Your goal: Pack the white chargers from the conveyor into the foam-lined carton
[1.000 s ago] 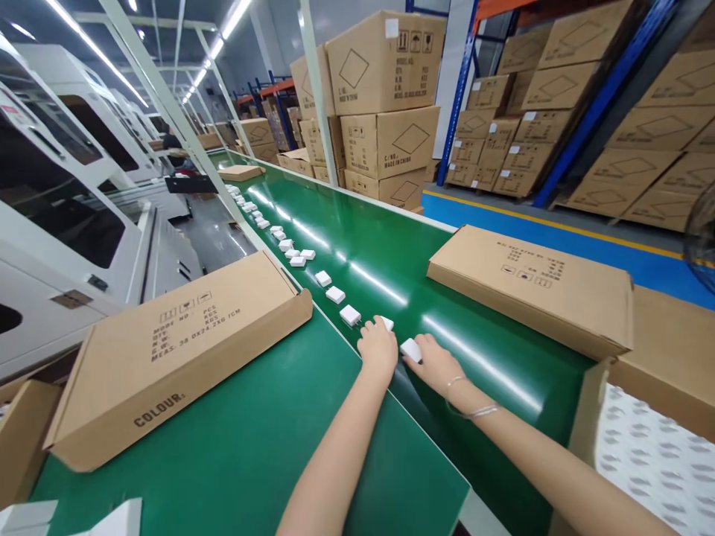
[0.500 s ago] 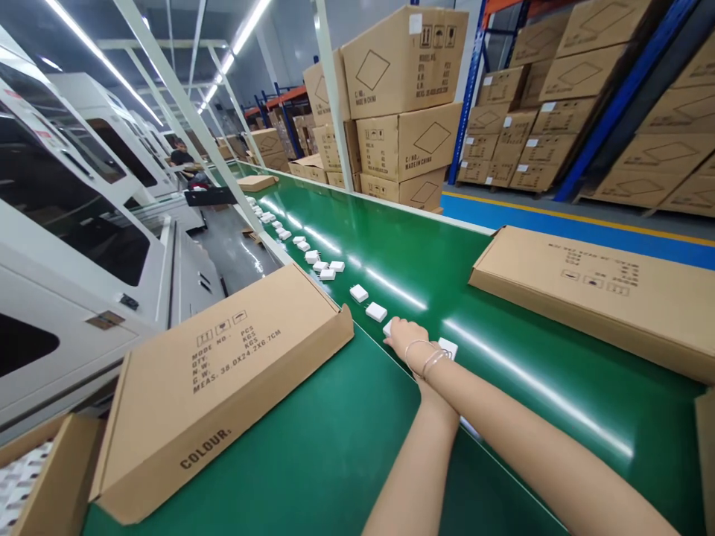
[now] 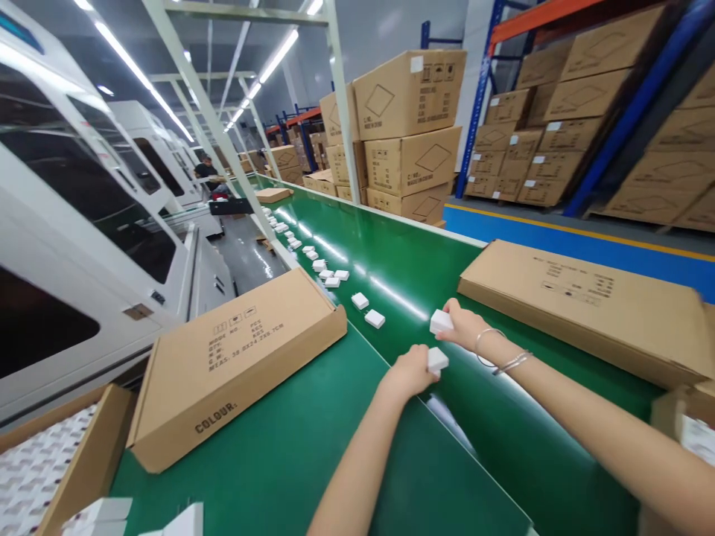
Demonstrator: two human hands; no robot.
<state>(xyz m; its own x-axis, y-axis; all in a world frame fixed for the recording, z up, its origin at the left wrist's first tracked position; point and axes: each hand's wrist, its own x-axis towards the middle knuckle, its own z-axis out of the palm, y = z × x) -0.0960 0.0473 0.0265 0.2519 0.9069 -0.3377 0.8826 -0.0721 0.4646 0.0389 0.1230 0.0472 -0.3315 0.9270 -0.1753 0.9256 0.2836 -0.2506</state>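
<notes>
Lifting off belt point(image 3: 402, 283), hands now uncrossed, each gripping white block point(image 3: 441, 321)

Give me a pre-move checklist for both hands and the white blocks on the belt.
1. Left hand grips a white block: ok.
2. Right hand grips another white block: ok.
3. Both held blocks lifted off the belt: cannot tell.
4. More blocks waiting upstream, nearest one lying apart from the hands: ok.
5. Flat carton on the left and flat carton on the right not touching either hand: ok.
6. Held blocks free of damage: cannot tell, too small.
</notes>
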